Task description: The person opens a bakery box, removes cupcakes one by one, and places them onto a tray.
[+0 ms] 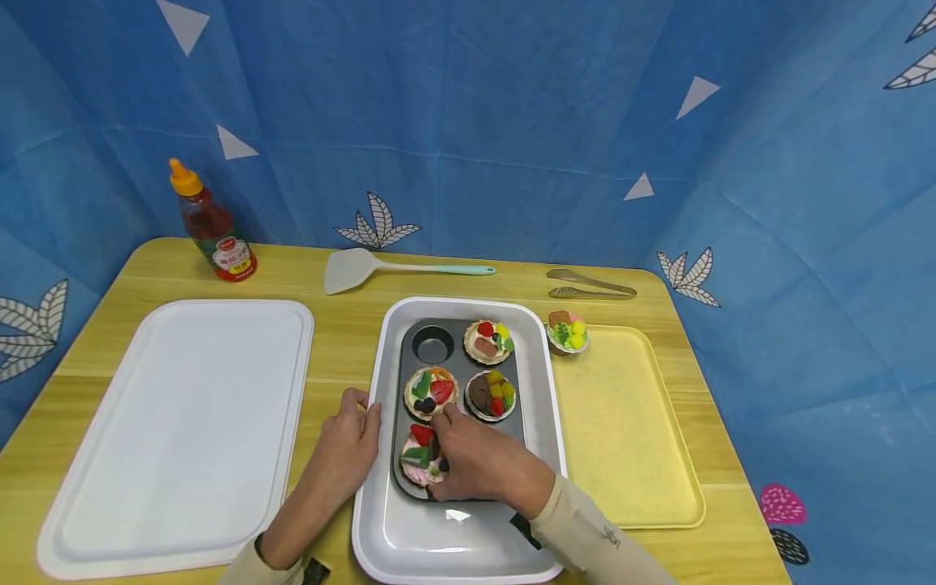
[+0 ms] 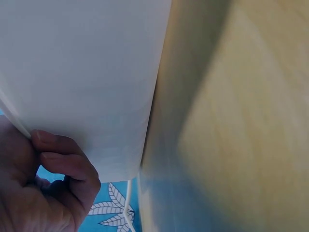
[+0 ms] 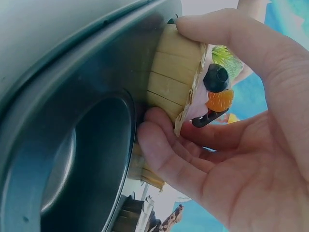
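Fruit tart (image 1: 418, 468) pinched by right hand (image 1: 481, 457) at near left of muffin tin (image 1: 458, 363); tray (image 1: 468, 544) gripped at rim by left hand (image 1: 344, 447).

Middle tray (image 1: 453, 540) on a table (image 1: 336, 349), in it a muffin pan (image 1: 458, 345) with tarts (image 1: 431, 393), second tray (image 1: 183, 406) to the middle tray's left, third tray (image 1: 629, 431) to its right, cupcake (image 1: 568, 331) beside the middle tray's far right corner, spatula (image 1: 358, 268) behind it, tongs (image 1: 592, 282) behind right, bottle (image 1: 215, 223) behind left
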The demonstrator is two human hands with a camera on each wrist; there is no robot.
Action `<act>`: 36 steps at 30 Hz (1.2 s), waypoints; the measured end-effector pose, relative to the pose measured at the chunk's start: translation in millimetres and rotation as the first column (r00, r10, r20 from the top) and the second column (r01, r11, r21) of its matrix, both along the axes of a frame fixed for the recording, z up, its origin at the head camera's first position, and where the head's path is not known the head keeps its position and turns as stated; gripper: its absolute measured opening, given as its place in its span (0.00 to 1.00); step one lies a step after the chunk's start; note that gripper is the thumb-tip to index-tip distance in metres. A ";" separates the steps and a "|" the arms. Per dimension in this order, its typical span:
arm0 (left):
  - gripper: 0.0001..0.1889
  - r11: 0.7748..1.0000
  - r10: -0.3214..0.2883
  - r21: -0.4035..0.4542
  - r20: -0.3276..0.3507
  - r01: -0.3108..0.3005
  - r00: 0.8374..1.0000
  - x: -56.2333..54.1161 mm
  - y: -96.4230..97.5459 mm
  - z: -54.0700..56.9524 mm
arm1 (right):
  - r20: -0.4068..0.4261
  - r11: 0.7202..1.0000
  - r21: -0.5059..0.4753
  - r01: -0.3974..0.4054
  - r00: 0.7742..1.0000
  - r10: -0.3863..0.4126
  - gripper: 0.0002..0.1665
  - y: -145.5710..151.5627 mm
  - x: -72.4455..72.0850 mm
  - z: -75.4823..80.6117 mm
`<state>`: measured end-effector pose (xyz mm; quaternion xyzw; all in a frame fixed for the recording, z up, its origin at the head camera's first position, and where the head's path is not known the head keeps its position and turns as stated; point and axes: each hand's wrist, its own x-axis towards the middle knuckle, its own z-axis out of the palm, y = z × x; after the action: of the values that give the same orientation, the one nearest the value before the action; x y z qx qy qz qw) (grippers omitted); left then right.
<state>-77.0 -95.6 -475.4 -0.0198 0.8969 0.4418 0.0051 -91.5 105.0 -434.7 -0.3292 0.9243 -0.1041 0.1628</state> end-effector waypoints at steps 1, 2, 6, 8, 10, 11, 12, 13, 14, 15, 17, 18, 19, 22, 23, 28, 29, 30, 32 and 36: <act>0.10 1.000 0.001 0.000 0.000 -0.001 1.000 0.1 0.0 0.0 | 0.001 1.000 -0.002 0.000 1.000 0.000 0.38 0.2 0.1 0.0; 0.10 1.000 0.002 0.000 0.000 -0.002 1.000 0.1 0.0 -0.2 | -0.001 1.000 -0.005 0.000 1.000 0.000 0.38 0.5 0.1 0.0; 0.10 1.000 0.004 0.000 0.002 -0.004 1.000 -0.3 0.5 -0.5 | -0.007 1.000 -0.013 -0.004 1.000 0.003 0.38 1.3 0.2 0.3; 0.11 1.000 0.005 -0.003 0.005 -0.005 1.000 -0.5 0.7 -0.5 | -0.007 1.000 -0.017 -0.003 1.000 0.002 0.37 1.8 0.0 0.6; 0.11 1.000 0.006 -0.006 0.007 -0.006 1.000 -0.6 0.9 -0.3 | 0.008 1.000 -0.027 0.001 1.000 0.000 0.37 2.6 -0.2 1.1; 0.11 1.000 0.007 -0.007 0.007 -0.007 1.000 -0.5 0.9 -0.2 | 0.020 0.999 -0.039 0.004 1.000 -0.003 0.38 2.9 -0.2 1.9; 0.11 1.000 0.007 -0.009 0.006 -0.007 1.000 -0.6 1.0 -0.2 | 0.033 0.999 -0.052 0.008 0.999 -0.006 0.38 3.5 -0.3 2.5; 0.10 1.000 0.008 -0.010 0.005 -0.008 1.000 -0.7 1.0 -0.2 | 0.048 0.997 -0.069 0.013 0.999 -0.010 0.38 4.0 -0.5 3.4; 0.10 1.000 0.008 -0.012 0.004 -0.008 1.000 -0.7 1.0 -0.2 | 0.060 0.996 -0.084 0.018 0.998 -0.013 0.38 4.6 -0.7 4.2; 0.10 1.000 0.008 -0.014 0.003 -0.008 1.000 -0.8 1.0 -0.2 | 0.072 0.994 -0.103 0.023 0.997 -0.016 0.38 5.0 -0.9 5.2; 0.10 1.000 0.008 -0.014 0.002 -0.008 1.000 -1.1 1.1 -0.5 | 0.080 0.991 -0.131 0.029 0.997 -0.019 0.39 6.0 -1.3 7.0; 0.10 1.000 0.008 -0.015 0.004 -0.008 1.000 -1.3 1.1 -0.8 | 0.078 0.990 -0.139 0.030 0.997 -0.019 0.38 6.4 -1.5 7.6; 0.10 1.000 0.009 -0.014 0.004 -0.009 1.000 -1.3 1.1 -1.1 | 0.076 0.989 -0.147 0.031 0.997 -0.020 0.39 6.7 -1.6 8.8; 0.10 1.000 0.009 -0.015 0.001 -0.009 1.000 -1.5 1.0 -1.9 | 0.060 0.988 -0.152 0.039 0.998 -0.030 0.39 8.3 -1.5 13.1; 0.10 1.000 0.009 -0.015 -0.001 -0.009 1.000 -1.5 0.9 -2.0 | 0.056 0.988 -0.147 0.047 0.998 -0.039 0.39 9.1 -1.4 15.3; 0.10 1.000 0.011 -0.024 -0.020 -0.011 1.000 -1.6 0.5 -2.1 | 0.028 0.986 -0.140 0.089 0.996 -0.086 0.40 16.2 -3.1 30.3; 0.10 1.000 0.013 -0.025 -0.021 -0.013 1.000 -1.6 0.3 -2.0 | 0.025 0.984 -0.146 0.098 0.995 -0.095 0.40 18.6 -4.2 33.6; 0.10 1.000 0.014 -0.027 -0.021 -0.014 1.000 -1.5 0.2 -1.9 | 0.022 0.982 -0.156 0.110 0.994 -0.107 0.40 21.3 -5.3 37.1; 0.10 1.000 0.015 -0.026 -0.019 -0.015 1.000 -1.4 -0.1 -1.5 | 0.028 0.974 -0.177 0.142 0.990 -0.139 0.40 27.3 -8.2 43.5; 0.10 1.000 0.011 -0.025 -0.007 -0.012 1.000 -1.1 -0.5 -0.7 | 0.015 0.959 -0.200 0.202 0.979 -0.203 0.41 41.3 -15.0 54.1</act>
<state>-78.1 -96.1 -476.1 -0.0234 0.9021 0.4308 -0.0009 -106.5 146.3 -380.6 -0.2477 0.9384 -0.2118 0.1147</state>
